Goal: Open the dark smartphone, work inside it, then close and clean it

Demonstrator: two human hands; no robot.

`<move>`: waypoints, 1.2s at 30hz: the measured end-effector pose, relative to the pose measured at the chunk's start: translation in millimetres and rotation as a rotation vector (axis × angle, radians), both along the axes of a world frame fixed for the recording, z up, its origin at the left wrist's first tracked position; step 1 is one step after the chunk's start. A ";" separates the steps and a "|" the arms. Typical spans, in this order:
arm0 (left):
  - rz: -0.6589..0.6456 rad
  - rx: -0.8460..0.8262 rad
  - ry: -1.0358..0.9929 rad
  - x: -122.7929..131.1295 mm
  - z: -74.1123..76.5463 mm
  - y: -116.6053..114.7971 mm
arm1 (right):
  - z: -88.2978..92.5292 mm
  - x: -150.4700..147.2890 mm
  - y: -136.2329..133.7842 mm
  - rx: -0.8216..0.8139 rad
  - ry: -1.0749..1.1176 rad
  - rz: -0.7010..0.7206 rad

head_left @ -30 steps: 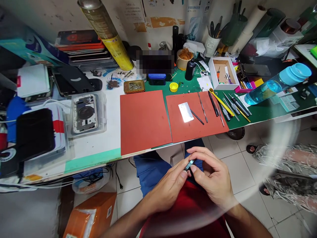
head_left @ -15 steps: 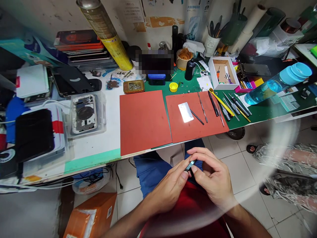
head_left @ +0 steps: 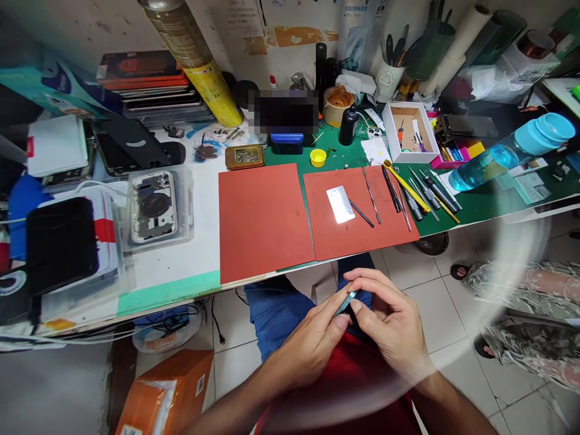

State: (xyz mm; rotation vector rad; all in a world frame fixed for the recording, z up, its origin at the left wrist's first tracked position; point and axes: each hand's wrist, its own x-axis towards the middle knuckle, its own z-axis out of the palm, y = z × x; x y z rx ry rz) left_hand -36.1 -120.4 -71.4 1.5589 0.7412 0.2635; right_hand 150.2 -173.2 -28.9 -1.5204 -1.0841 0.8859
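Above my lap, both hands hold a phone (head_left: 347, 302) tilted, with its thin blue-green metal edge facing me. My left hand (head_left: 312, 338) lies along its far side, thumb at the near edge. My right hand (head_left: 389, 320) curves over the top end, thumb and fingers gripping it; the phone's faces are mostly hidden by the fingers. Beyond the hands, two red-brown mats (head_left: 265, 223) lie on the bench. On the right mat (head_left: 326, 238) rest a shiny metal plate (head_left: 339, 204), a dark thin pry tool (head_left: 361, 213) and a slim metal tool (head_left: 372, 196).
Tweezers, a yellow brush (head_left: 405, 186) and other hand tools lie at the right. A blue water bottle (head_left: 502, 157) leans beyond them. At the left stand a clear case with a phone housing (head_left: 154, 205) and a black phone (head_left: 62, 244). Another person's legs (head_left: 521, 290) show at right.
The phone's edge has shifted slightly and more of it shows between the hands. My left thumb has moved a little to the right; the bench things stay where they were.
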 end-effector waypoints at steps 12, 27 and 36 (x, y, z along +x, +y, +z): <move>-0.072 0.070 -0.127 3.7 15.6 19.9 | 16.6 37.4 4.5 0.014 -0.206 0.352; -0.326 -0.127 0.065 4.8 42.1 33.0 | 19.3 43.0 3.2 -0.087 -0.109 0.421; -0.302 -0.142 0.018 4.0 33.5 27.1 | 17.1 39.3 -2.9 -0.083 -0.134 0.390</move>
